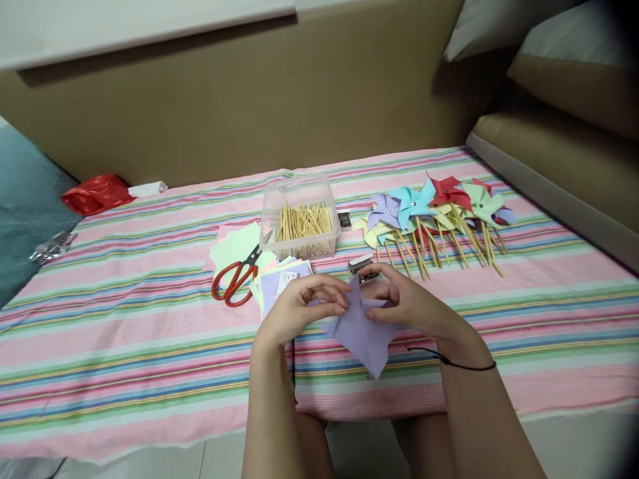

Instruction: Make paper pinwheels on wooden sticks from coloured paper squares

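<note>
A purple paper pinwheel blank, cut into flaps, is held up between my two hands above the striped cloth. My left hand pinches one flap at its left side, thumb against fingers. On the other side my right hand has its thumb and fingers curled on the paper's edge. Just behind the right fingers stands a small open box of dark pins, partly covered by them. Near my left hand lies a stack of coloured paper squares with a white label on top.
Red-handled scissors rest on pale paper sheets. Behind them stands a clear plastic box of wooden sticks. Several finished pinwheels lie at the right. A red plastic bag sits far left; a sofa bounds the back.
</note>
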Tool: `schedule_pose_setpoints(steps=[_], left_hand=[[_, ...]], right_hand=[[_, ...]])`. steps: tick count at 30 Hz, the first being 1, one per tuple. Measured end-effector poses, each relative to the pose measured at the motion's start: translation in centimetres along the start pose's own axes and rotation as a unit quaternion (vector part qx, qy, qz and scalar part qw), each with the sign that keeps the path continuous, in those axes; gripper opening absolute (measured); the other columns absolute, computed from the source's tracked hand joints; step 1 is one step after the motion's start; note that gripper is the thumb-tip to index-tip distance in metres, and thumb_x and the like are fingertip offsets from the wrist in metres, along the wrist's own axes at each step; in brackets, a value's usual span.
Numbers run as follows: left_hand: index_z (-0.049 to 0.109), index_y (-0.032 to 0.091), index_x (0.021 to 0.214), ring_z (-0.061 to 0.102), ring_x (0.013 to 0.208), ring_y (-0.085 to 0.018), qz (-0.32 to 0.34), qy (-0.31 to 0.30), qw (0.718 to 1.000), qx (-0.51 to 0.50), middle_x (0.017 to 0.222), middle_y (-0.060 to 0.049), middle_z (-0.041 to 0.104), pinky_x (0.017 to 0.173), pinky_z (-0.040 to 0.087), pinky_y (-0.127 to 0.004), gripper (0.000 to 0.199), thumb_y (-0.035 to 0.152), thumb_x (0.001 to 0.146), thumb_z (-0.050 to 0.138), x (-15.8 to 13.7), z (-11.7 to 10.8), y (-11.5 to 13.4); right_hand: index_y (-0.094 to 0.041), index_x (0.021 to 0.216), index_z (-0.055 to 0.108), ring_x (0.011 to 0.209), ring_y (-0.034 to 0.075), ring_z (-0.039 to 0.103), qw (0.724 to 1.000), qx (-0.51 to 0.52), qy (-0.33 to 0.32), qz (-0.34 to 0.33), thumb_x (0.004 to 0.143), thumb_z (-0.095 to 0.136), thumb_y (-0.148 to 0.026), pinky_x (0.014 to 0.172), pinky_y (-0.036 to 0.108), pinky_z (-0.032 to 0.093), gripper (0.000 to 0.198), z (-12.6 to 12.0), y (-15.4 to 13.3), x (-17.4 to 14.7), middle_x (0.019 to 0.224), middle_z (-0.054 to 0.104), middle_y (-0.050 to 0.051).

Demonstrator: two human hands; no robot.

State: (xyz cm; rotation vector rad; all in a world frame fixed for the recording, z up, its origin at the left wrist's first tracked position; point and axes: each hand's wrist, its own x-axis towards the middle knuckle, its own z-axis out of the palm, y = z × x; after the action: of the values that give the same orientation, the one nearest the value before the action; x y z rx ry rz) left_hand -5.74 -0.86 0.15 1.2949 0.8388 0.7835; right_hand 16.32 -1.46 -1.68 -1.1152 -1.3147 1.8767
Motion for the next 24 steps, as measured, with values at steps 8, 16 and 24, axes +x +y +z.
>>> schedule_pose_setpoints(steps=[8,16,24], left_hand=[[0.063,0.025,0.112,0.057,0.067,-0.007,0.047,0.110,0.992,-0.047,0.097,0.000,0.058,0.055,0.042,-0.018,0.031,0.028,0.082,0.070,0.9,0.9,-0.6],[0.057,0.023,0.114,0.067,0.078,-0.012,0.056,0.037,0.991,-0.114,0.091,0.000,0.062,0.070,0.052,-0.022,0.045,0.012,0.074,0.075,0.3,-0.1,-0.6],[0.059,0.024,0.112,0.066,0.080,-0.013,0.012,-0.005,0.993,-0.121,0.094,-0.001,0.064,0.065,0.053,-0.022,0.061,0.007,0.060,0.083,0.9,0.6,-0.6]], right_hand=[[-0.024,0.114,0.039,0.064,0.016,0.065,0.998,0.039,0.038,-0.014,0.066,0.079,-0.030,0.055,0.024,0.047,0.062,0.0,-0.4,0.0,0.079,0.072,0.001],[-0.025,0.115,0.039,0.056,0.013,0.062,0.997,0.043,0.068,-0.002,0.064,0.079,-0.030,0.049,0.021,0.043,0.065,-0.2,-0.4,-0.1,0.076,0.073,0.000],[-0.025,0.113,0.043,0.058,0.015,0.065,0.998,0.007,0.070,-0.003,0.067,0.074,-0.025,0.049,0.022,0.044,0.055,0.1,-0.3,0.2,0.082,0.074,0.002]])
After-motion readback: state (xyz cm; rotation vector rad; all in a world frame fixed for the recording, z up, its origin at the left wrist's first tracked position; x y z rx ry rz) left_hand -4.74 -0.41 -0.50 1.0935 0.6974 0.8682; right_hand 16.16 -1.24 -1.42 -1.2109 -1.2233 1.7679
